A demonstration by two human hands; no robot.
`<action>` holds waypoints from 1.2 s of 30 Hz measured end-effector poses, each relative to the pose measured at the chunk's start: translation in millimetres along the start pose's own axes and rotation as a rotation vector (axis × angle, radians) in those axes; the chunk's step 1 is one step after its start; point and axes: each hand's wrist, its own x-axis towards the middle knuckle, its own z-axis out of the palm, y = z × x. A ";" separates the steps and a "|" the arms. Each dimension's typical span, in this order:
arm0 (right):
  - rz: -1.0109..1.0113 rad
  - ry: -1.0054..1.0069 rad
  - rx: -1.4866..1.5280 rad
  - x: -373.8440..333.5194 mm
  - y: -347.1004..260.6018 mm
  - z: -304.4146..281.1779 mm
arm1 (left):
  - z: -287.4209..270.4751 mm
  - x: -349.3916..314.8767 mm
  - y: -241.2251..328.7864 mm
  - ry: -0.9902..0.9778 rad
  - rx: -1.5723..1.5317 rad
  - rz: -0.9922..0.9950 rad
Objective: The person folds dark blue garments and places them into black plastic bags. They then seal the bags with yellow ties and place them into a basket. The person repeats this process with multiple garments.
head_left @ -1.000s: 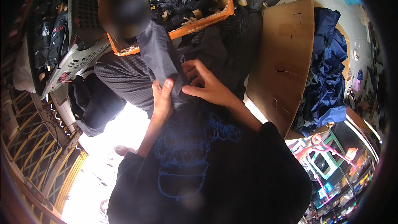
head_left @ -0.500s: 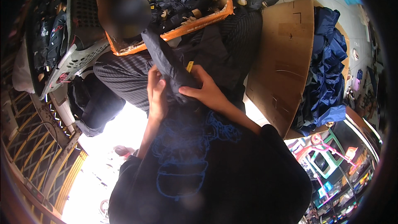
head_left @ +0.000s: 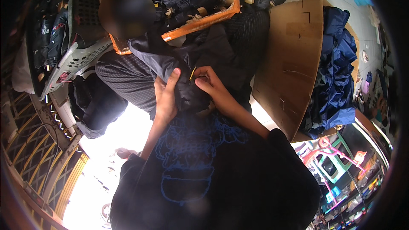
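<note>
Over my lap lies a loosened bundle of dark grey fabric (head_left: 155, 55), apparently a folding umbrella, with a flap spread toward the upper left. My left hand (head_left: 167, 96) is closed on it, thumb up along the cloth and fingers tucked beneath. To its right, my right hand (head_left: 208, 83) pinches at a narrow yellow tag (head_left: 193, 74) on the fabric, thumb and forefinger close together. A small beige end (head_left: 208, 110) shows below the right hand, partly hidden by cloth.
An orange-rimmed box (head_left: 204, 24) beyond my knees holds several black bundles with beige ends and yellow tags. A grey perforated basket (head_left: 87, 53) stands left. At right, a tall cardboard box (head_left: 289, 68) contains dark blue fabric (head_left: 338, 59). A dark round blur covers the box's near-left corner.
The tube-like grey bundle has loosened and spread into a flap. My left thumb has come up onto the cloth; my right hand has shifted from gripping the bundle to the yellow tag.
</note>
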 end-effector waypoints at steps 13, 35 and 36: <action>0.059 -0.038 0.134 -5.0 -1.5 -1.4 | -15.5 11.2 -38.4 -0.081 0.343 0.368; 0.106 0.036 0.278 5.4 -10.6 -15.1 | -5.4 0.0 3.2 -0.258 0.942 1.312; 0.088 0.067 0.209 4.4 -11.6 -12.8 | -4.7 0.3 2.8 -0.261 0.939 1.309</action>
